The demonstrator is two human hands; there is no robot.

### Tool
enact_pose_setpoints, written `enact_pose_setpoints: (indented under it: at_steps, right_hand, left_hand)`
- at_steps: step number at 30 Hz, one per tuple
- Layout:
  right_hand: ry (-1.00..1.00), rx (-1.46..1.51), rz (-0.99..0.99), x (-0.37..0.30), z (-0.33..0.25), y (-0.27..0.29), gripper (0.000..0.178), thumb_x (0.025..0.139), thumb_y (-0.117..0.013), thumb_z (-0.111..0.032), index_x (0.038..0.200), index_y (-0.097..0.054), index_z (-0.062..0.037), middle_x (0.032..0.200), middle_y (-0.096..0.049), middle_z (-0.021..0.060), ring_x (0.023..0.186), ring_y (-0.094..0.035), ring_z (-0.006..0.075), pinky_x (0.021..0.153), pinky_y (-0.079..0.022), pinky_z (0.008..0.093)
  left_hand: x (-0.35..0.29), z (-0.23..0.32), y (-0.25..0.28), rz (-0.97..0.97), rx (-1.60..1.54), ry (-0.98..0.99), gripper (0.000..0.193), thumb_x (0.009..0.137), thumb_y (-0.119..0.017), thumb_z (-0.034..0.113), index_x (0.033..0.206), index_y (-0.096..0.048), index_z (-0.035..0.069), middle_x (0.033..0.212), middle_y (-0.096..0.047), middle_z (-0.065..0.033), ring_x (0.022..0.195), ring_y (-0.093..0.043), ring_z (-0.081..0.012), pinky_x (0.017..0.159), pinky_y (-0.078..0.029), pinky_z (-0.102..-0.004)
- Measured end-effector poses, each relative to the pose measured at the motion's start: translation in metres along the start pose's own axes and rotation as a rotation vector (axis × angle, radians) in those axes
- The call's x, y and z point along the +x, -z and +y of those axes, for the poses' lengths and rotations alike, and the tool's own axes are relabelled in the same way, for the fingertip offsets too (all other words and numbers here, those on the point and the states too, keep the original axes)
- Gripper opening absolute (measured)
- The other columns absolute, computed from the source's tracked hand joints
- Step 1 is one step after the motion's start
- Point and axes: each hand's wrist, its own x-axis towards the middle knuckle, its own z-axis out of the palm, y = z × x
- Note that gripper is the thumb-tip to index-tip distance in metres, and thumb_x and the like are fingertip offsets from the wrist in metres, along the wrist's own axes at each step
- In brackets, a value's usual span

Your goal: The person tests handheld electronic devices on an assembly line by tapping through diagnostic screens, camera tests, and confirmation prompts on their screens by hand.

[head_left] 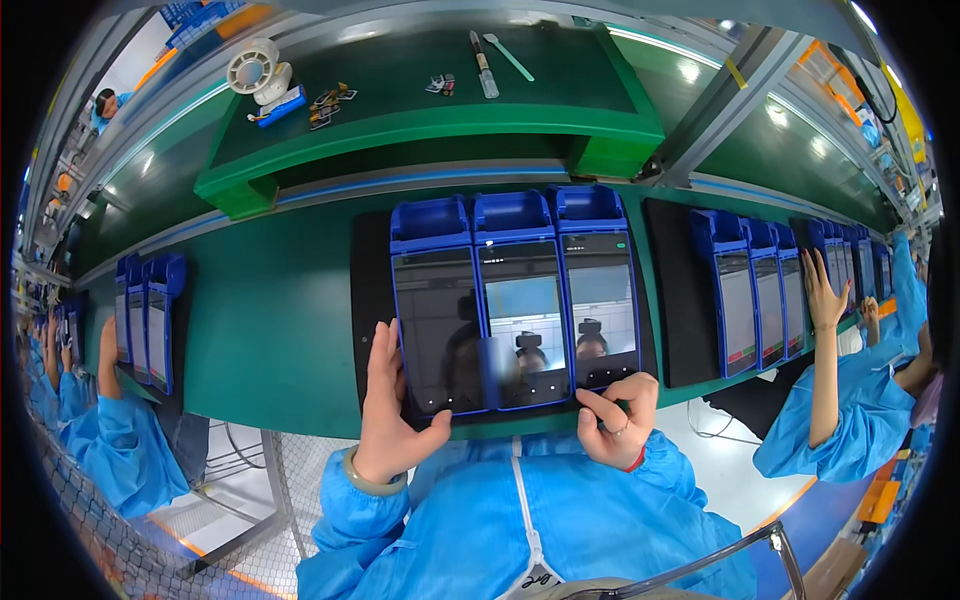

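Observation:
Three blue handheld payment terminals lie side by side on a black mat in front of me. The left terminal has a dark screen with reflections. Both the middle terminal and the right terminal show lit camera-like pictures with small icons below. My left hand rests at the left terminal's lower left corner, fingers stretched along its side and thumb apart by its bottom edge. At the right terminal's lower edge, my right hand has curled fingers, its index fingertip by the bottom corner. Nothing shows in it.
A green raised shelf behind holds a white tape roll, small parts, a marker-like pen and a pale green brush-like tool. Co-workers in blue sit on both sides, with more terminals at right and others at left.

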Motion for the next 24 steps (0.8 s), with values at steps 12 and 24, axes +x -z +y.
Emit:
enact_pose_setpoints:
  at_steps: [12,24]
  right_hand:
    - [-0.129,-0.007,-0.104,0.002,0.001,0.023,0.035,0.063,-0.066,-0.001,0.098,-0.065,-0.0016,0.054,-0.041,0.0031,0.045,-0.041,0.0182,0.044,-0.031,0.0301]
    - [0.041,-0.003,-0.266,0.024,-0.024,0.0,0.04,0.063,-0.07,-0.014,0.103,-0.066,-0.0078,0.053,-0.039,-0.0002,0.044,-0.041,0.0165,0.043,-0.032,0.0304]
  left_hand:
    - [0.007,0.0,0.006,0.072,-0.098,0.049,0.092,0.061,-0.046,-0.005,0.143,-0.007,0.006,0.14,-0.028,-0.0209,0.124,-0.039,-0.0325,0.1,-0.036,-0.0415]
    - [0.005,-0.001,0.011,0.03,-0.128,0.023,0.096,0.056,-0.048,0.004,0.144,-0.008,0.006,0.141,-0.026,-0.0227,0.125,-0.038,-0.0346,0.102,-0.031,-0.0455]
